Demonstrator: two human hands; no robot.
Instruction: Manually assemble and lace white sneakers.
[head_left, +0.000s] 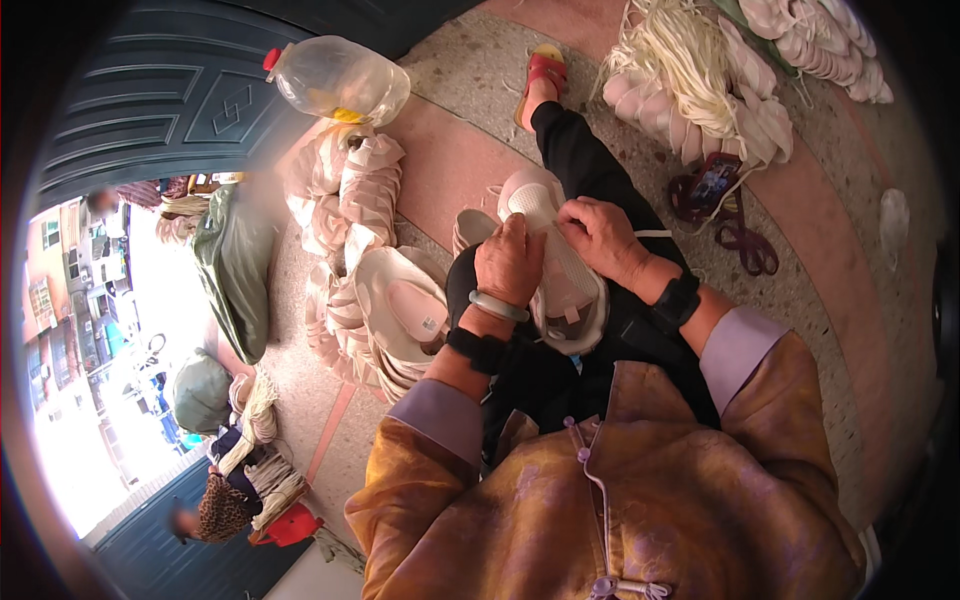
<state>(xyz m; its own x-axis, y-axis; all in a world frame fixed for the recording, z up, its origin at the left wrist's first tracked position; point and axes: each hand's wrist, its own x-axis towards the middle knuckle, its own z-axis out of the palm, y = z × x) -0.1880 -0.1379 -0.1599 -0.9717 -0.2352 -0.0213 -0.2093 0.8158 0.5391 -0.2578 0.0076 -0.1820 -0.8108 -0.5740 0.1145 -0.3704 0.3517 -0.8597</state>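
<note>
on lap (640,345), lh (510,262) & rh (603,238) hold wht shoe (566,285).

The person wears a glossy amber-brown jacket (520,505) mottled faintly with purple, its wide cuffs (745,345) plain lilac and its small round buttons (583,455) lilac too. The wrist straps (677,302) are black (the left one sits beside a smooth, pale bangle (498,307)). Black trousers (605,170) and a red-strapped sandal (545,72) show below.

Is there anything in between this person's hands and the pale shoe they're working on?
Nothing visible: the left hand and right hand are both right at the pale shoe. The stacked shoes sit off to the left.
</note>
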